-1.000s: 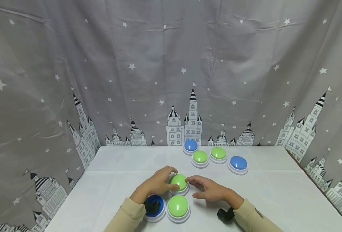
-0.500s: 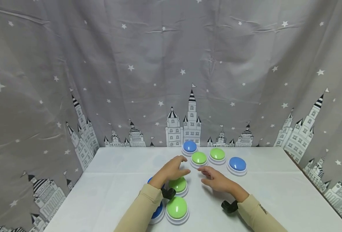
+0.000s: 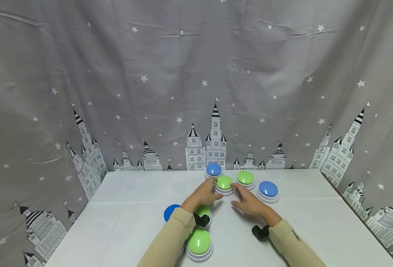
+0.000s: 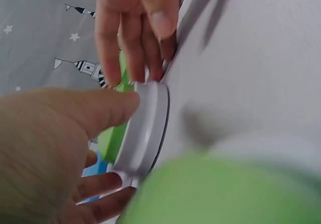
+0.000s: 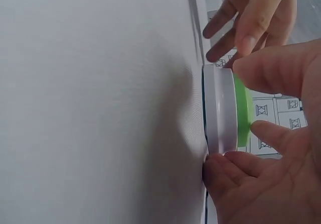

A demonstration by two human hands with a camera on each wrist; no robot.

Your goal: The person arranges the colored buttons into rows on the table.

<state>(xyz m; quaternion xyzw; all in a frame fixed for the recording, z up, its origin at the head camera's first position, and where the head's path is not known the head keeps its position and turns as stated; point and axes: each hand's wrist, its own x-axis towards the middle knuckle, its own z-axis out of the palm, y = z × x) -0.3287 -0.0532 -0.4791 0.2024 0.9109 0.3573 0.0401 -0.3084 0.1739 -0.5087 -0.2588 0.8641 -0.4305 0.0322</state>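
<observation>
- Left hand and right hand have moved toward the far edge of the white table, away from the half-covered green button they flanked a second ago.
- Between them, near that far edge, sits the middle green button, dome up on its white base.
- The left hand is partly spread at its left side, thumb apart from it (I cannot tell whether fingertips touch).
- The right hand curves loosely at its right side, likewise without a grip.
- Just behind it is the far blue button; toward the table's right edge come the far green button and right blue button.
- Toward the near edge stands the front green button, beside the left sleeve.
</observation>
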